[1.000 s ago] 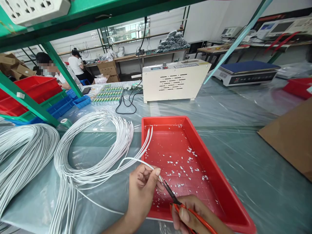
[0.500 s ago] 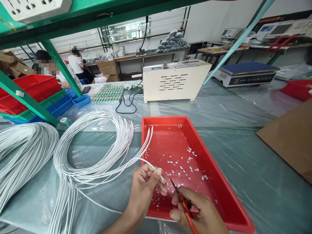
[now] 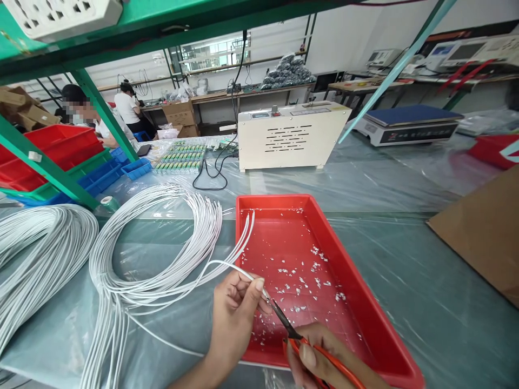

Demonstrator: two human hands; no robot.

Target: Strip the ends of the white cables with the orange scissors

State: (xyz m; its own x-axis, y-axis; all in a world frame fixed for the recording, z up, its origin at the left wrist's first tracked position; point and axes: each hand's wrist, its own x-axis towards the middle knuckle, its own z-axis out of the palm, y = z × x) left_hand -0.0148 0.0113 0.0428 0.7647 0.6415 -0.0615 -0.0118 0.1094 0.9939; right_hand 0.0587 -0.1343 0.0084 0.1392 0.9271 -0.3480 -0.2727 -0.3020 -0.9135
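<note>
Wire [image 3: 227,266], thin and white, runs from the coil at 9 o'clock to the near rim of the red tray [image 3: 365,302], where its end is pinched between thumb and forefinger of the left hand [image 3: 235,313]. The tip pokes out just past the fingertips, and the dark blades of the snips [image 3: 284,320] meet it there from 5 o'clock. The right hand [image 3: 324,359] is closed around the snips' orange handles at the bottom edge of the view, over the tray's near wall. White scraps [image 3: 314,281] lie scattered across the tray floor, mostly toward its middle. The coil [image 3: 154,254] of white wires lies on the plastic-covered table [image 3: 405,254] at 9 o'clock of the tray, several loose ends hanging over the tray's left rim. A second bundle [image 3: 36,254] lies farther out at 9 o'clock. At 12 o'clock beyond the tray stands a cream machine [image 3: 290,135] with a black cord. A scale [image 3: 409,123] sits at 2 o'clock, cardboard [image 3: 486,232] at 3 o'clock.
</note>
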